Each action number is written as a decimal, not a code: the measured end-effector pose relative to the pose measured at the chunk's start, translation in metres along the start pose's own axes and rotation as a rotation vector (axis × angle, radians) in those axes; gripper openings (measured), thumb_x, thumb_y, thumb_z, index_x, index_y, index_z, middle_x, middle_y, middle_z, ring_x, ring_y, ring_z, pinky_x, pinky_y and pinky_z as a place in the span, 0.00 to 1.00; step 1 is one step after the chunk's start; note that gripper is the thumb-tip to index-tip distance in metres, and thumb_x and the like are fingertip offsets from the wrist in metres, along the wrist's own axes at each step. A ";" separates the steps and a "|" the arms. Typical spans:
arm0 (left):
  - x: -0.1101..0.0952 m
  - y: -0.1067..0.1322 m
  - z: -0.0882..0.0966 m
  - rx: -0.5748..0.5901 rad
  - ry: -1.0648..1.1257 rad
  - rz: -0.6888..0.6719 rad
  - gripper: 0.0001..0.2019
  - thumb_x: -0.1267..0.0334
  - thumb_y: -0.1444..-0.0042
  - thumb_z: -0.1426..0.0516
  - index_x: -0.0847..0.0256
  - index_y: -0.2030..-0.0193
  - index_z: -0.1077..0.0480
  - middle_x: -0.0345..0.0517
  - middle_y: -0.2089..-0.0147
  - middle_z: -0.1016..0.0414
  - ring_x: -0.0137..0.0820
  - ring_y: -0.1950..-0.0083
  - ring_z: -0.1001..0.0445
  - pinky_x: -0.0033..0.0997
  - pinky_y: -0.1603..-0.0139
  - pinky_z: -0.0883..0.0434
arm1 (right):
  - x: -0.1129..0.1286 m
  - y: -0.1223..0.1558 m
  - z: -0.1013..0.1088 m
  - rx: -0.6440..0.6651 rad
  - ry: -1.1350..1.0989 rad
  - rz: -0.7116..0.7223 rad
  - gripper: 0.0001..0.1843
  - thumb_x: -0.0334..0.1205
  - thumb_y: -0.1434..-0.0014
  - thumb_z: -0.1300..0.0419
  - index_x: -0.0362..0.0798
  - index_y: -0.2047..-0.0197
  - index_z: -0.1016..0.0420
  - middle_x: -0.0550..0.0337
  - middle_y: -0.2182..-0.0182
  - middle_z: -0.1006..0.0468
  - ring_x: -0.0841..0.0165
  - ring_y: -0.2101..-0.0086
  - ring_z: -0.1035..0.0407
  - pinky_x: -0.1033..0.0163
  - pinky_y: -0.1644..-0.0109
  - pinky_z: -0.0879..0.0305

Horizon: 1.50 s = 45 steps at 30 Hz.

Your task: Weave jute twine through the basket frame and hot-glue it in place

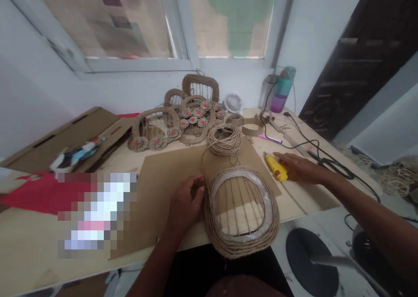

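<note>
A rounded frame (242,249) wound with rows of jute twine, with a pale inner band and thin cords strung across its opening, overhangs the front table edge. My left hand (187,199) is at its left side, fingers curled by the rim; what lies between the fingertips is hidden. A strand of twine runs there from the twine coil (224,139) behind. On the right, my right hand (296,168) is closed on a yellow hot glue gun (275,166), its nozzle pointing away to the left. Under the frame lies a brown cardboard sheet (163,179).
Twine baskets with red-centred flowers (192,118) stand at the back. Nearby are a small white fan (233,102), a tape roll (252,129), a pink marker (270,139), a bottle (282,90) and black cables (336,166). Red fabric (42,192) and cardboard (81,127) lie left.
</note>
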State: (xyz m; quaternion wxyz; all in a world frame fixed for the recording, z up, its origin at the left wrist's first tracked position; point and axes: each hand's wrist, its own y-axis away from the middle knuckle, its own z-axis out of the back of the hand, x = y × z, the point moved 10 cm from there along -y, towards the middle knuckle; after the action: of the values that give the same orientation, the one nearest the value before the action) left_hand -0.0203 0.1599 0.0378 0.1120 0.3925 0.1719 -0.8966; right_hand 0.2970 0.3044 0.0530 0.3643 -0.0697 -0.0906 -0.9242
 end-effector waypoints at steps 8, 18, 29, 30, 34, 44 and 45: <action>-0.006 0.028 0.005 -0.026 -0.034 -0.016 0.16 0.58 0.45 0.48 0.58 0.53 0.26 0.50 0.53 0.20 0.40 0.51 0.23 0.48 0.45 0.28 | 0.068 -0.014 0.053 -0.263 0.039 0.249 0.24 0.38 0.40 0.42 0.47 0.40 0.30 0.46 0.47 0.25 0.56 0.47 0.32 0.48 0.43 0.36; -0.009 0.055 0.012 -0.036 -0.114 -0.052 0.15 0.57 0.42 0.49 0.58 0.53 0.26 0.51 0.55 0.20 0.42 0.52 0.24 0.50 0.48 0.28 | 0.215 -0.129 0.021 -0.236 0.246 0.549 0.13 0.34 0.34 0.46 0.47 0.50 0.25 0.51 0.49 0.23 0.58 0.51 0.35 0.54 0.50 0.41; -0.003 0.021 0.008 0.047 -0.120 -0.054 0.15 0.59 0.44 0.49 0.58 0.56 0.26 0.49 0.55 0.20 0.40 0.52 0.24 0.46 0.46 0.29 | 0.238 -0.142 0.027 -0.510 0.511 0.578 0.24 0.33 0.29 0.63 0.51 0.36 0.38 0.47 0.41 0.33 0.55 0.45 0.40 0.46 0.46 0.45; -0.005 0.019 0.005 0.071 -0.128 -0.069 0.15 0.59 0.45 0.49 0.57 0.57 0.25 0.49 0.56 0.20 0.41 0.52 0.24 0.46 0.47 0.29 | 0.239 -0.144 0.026 -0.523 0.515 0.585 0.24 0.33 0.29 0.63 0.51 0.36 0.38 0.48 0.39 0.34 0.55 0.43 0.42 0.46 0.44 0.47; -0.013 0.014 -0.002 0.124 -0.150 -0.131 0.16 0.62 0.46 0.51 0.57 0.56 0.25 0.49 0.56 0.20 0.41 0.51 0.25 0.46 0.46 0.29 | 0.239 -0.155 0.010 -0.457 0.524 0.609 0.20 0.33 0.30 0.58 0.46 0.47 0.26 0.47 0.44 0.29 0.56 0.43 0.42 0.45 0.40 0.51; -0.020 0.024 -0.004 0.122 -0.167 -0.220 0.18 0.62 0.41 0.52 0.56 0.50 0.26 0.48 0.50 0.21 0.40 0.47 0.26 0.45 0.43 0.30 | 0.212 -0.120 0.048 -0.503 0.529 0.457 0.19 0.34 0.29 0.57 0.47 0.58 0.25 0.54 0.64 0.24 0.62 0.58 0.36 0.50 0.42 0.48; -0.022 0.028 -0.004 0.126 -0.177 -0.255 0.18 0.61 0.39 0.53 0.56 0.49 0.26 0.48 0.48 0.21 0.40 0.45 0.26 0.46 0.42 0.31 | 0.205 -0.111 0.053 -0.505 0.528 0.440 0.19 0.34 0.30 0.57 0.47 0.59 0.25 0.55 0.66 0.24 0.62 0.59 0.36 0.50 0.41 0.48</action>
State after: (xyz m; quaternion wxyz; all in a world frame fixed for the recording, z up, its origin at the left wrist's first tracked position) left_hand 0.0071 0.1375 0.0455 -0.0130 0.2935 0.1534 -0.9435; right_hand 0.0756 0.2597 0.1314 0.5350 0.0645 0.2521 -0.8038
